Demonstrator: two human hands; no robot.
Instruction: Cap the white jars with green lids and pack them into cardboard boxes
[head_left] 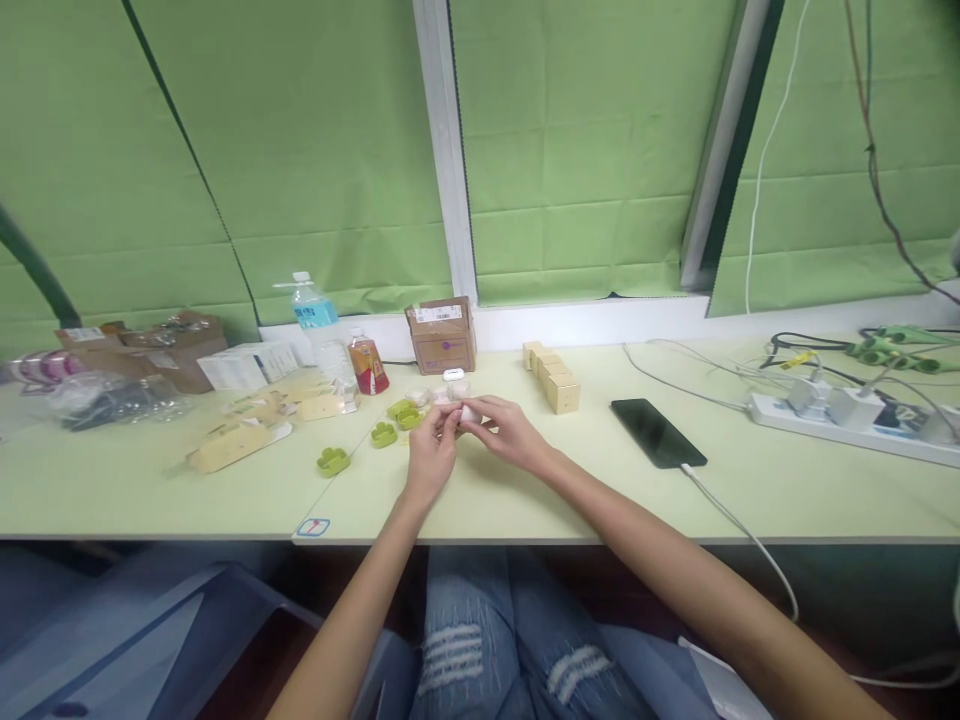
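My left hand (pixel 433 450) and my right hand (pixel 508 432) meet above the table, fingers closed around a small whitish piece (pixel 469 414). Its kind is too small to make out, and the fingers cover part of it. Just behind the hands lie a white earbud-like case (pixel 454 375) and some small pale pink pieces (pixel 417 398). To the left of my left hand sit several green flower-shaped cups, among them one near the front (pixel 333 461) and one closer to the hand (pixel 383 434).
Small kraft boxes (pixel 562 392) stand in a row at right, beyond a black phone (pixel 658 433) on a white cable. A power strip (pixel 855 425) lies far right. Behind are a cardboard box (pixel 442 338), a water bottle (pixel 319 325) and a red-orange pouch (pixel 367 363). Flattened cardboard (pixel 232 445) lies left.
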